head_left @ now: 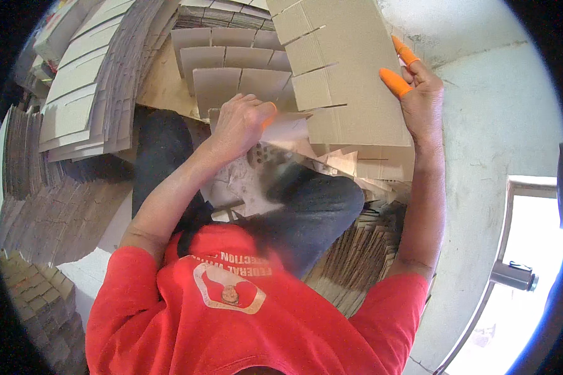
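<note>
Pale capital lettering, upside down, beside pale emblem on red shirt.

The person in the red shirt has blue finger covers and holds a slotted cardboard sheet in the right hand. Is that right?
Almost: the head view shows orange finger covers, not blue. The right hand does hold the slotted cardboard sheet, and the shirt is red.

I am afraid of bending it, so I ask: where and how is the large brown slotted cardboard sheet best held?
Probably best by the uncut right edge of the large brown slotted cardboard sheet, coming from the right and pinching across its thickness. Its slots run in from the left edge, so that side likely bends more easily.
</note>
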A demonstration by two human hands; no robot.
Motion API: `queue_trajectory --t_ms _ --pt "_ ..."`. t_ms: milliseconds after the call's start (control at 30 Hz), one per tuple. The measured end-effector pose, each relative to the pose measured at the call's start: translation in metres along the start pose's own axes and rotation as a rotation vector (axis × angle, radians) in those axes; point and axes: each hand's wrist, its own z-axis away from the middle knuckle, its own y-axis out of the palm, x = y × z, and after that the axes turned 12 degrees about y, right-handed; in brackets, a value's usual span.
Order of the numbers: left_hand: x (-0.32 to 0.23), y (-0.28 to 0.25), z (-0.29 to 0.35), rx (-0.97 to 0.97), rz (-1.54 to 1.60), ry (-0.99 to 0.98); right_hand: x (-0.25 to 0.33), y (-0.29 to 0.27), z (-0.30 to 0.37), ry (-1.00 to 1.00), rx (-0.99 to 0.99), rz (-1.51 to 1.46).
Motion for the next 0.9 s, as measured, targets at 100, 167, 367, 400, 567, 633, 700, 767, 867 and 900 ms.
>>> queue_trajectory --t_ms 100,167,367,400,567,633,700,767,867,900 --pt "0.003 0.002 0.005 -0.015 0.001 0.002 -0.003 -0.002 -0.001 0.033 -0.003 -0.083" --pt "0.002 0.001 0.005 -0.031 0.015 0.008 -0.002 -0.001 0.002 0.067 0.011 -0.082" --pt "-0.003 -0.002 0.000 0.031 0.012 0.017 0.007 0.021 0.007 0.088 0.124 0.066" --pt "-0.003 -0.003 -0.001 0.051 0.003 0.016 0.008 0.024 0.004 0.071 0.139 0.089" --pt "-0.003 0.003 -0.003 0.008 0.015 0.011 -0.003 0.062 -0.004 -0.081 0.250 0.114" --pt "-0.003 0.005 -0.005 0.028 0.007 0.007 -0.021 0.083 -0.003 -0.181 0.242 0.075" --pt "-0.003 0.005 -0.004 0.056 0.001 0.004 -0.021 0.087 -0.007 -0.170 0.240 0.163" --pt "0.001 0.004 -0.005 0.065 -0.051 -0.018 -0.013 0.086 -0.013 -0.131 0.282 0.219" --pt "0.003 0.005 -0.002 0.049 -0.025 -0.040 0.009 0.079 -0.027 -0.150 0.358 0.240" --pt "0.003 0.006 -0.004 0.034 0.004 -0.039 0.003 0.081 -0.027 -0.230 0.346 0.242"
